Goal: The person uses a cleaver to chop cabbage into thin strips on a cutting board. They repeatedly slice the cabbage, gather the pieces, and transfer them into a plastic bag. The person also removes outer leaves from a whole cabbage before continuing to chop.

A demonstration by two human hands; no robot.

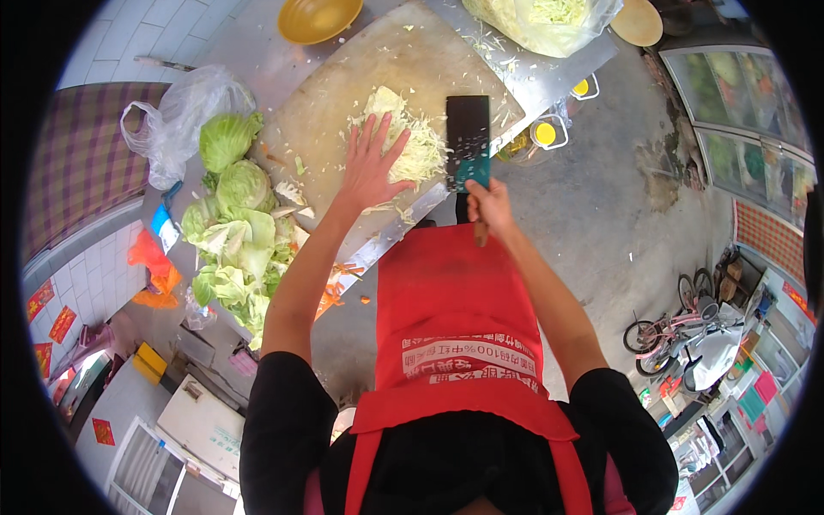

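My left hand lies spread over a heap of finely shredded cabbage, fingers apart. Beneath and just beyond the fingers is a larger pale piece of cabbage. My right hand grips the wooden handle of a broad cleaver. Its dark blade, flecked with cabbage bits, is right of the heap, over the edge of a large worn cutting board. Shreds are scattered across the board.
Cabbage heads and loose leaves pile at the left, beside a clear plastic bag. A yellow bowl stands at the back. A bag of shredded cabbage sits back right. Yellow-capped bottles stand below the table's right edge.
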